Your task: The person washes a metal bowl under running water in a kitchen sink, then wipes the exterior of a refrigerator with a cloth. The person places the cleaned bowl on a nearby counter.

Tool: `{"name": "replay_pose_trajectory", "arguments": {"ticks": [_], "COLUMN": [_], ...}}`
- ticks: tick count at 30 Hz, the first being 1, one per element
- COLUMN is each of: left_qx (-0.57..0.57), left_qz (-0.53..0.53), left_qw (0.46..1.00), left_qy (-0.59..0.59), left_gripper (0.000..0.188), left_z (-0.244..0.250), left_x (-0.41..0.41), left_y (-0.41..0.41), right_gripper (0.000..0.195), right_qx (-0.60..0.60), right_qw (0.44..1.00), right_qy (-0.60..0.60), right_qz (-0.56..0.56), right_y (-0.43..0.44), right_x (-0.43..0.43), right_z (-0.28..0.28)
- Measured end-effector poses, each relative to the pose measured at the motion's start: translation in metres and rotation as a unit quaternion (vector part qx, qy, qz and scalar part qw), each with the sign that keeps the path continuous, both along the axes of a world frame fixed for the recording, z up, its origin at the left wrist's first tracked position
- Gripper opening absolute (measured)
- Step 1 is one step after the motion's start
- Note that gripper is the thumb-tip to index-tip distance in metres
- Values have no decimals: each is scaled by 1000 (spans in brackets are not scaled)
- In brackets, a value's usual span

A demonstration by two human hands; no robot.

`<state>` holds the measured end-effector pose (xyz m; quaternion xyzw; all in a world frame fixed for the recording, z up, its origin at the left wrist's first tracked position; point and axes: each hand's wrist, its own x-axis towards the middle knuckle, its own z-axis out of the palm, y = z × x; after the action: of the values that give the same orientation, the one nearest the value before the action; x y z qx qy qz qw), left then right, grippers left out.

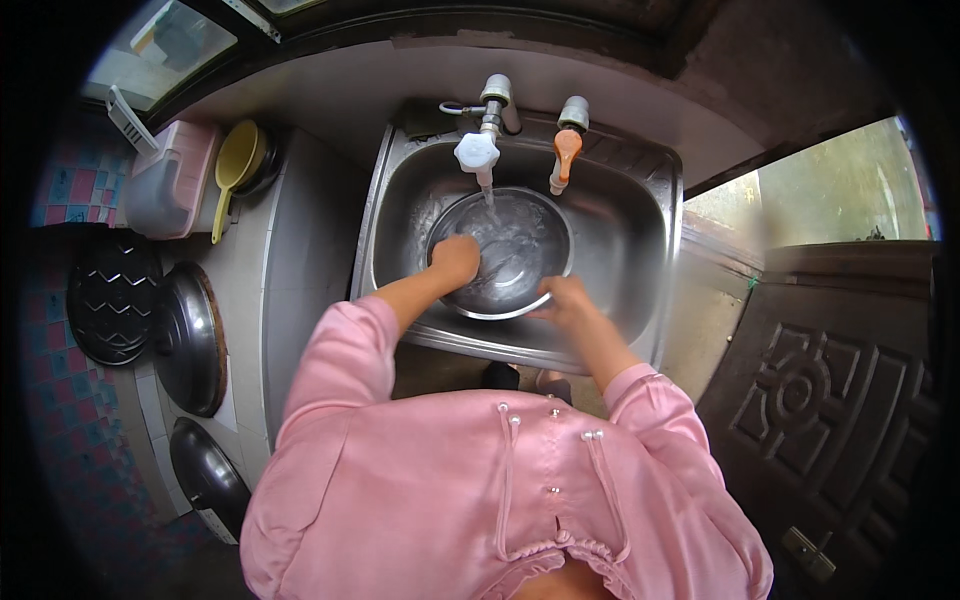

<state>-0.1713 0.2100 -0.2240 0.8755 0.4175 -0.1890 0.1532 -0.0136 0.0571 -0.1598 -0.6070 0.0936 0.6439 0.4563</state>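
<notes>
A round stainless steel basin [525, 255] sits in the left part of a metal sink [630, 225]. Water runs into it from a faucet with a white knob [477, 152], and the water inside is rippled. My left hand [455, 262] is curled at the basin's left side, over the rim; its fingertips are hidden, so whether it grips the rim I cannot tell. With my right hand [564, 296] I hold the basin's rim at the lower right.
Beside it is a second tap with an orange handle [568, 142]. On the tiled counter [251, 217] at left stand a yellow ladle [238, 157], a plastic container [169, 180] and metal lids [191, 337]. A dark carved door [817, 405] is at right.
</notes>
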Motion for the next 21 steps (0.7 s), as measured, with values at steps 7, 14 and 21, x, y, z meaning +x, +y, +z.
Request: {"name": "replay_pose_trajectory", "arguments": {"ticks": [7, 14, 21], "left_qx": [-68, -208, -48], "left_qz": [268, 60, -17], "left_qw": [886, 891, 947], "left_qy": [-373, -398, -317], "left_gripper": [49, 35, 35], "left_z": [-25, 28, -16], "left_x": [107, 110, 80], "left_y": [7, -61, -32], "right_gripper": [25, 27, 28], "right_qx": [-15, 0, -4], "right_qw": [997, 999, 996], "right_qy": [29, 3, -11], "right_qz": [63, 34, 92], "right_y": [2, 0, -4], "right_x": [12, 22, 20], "right_z": [-3, -15, -19]}}
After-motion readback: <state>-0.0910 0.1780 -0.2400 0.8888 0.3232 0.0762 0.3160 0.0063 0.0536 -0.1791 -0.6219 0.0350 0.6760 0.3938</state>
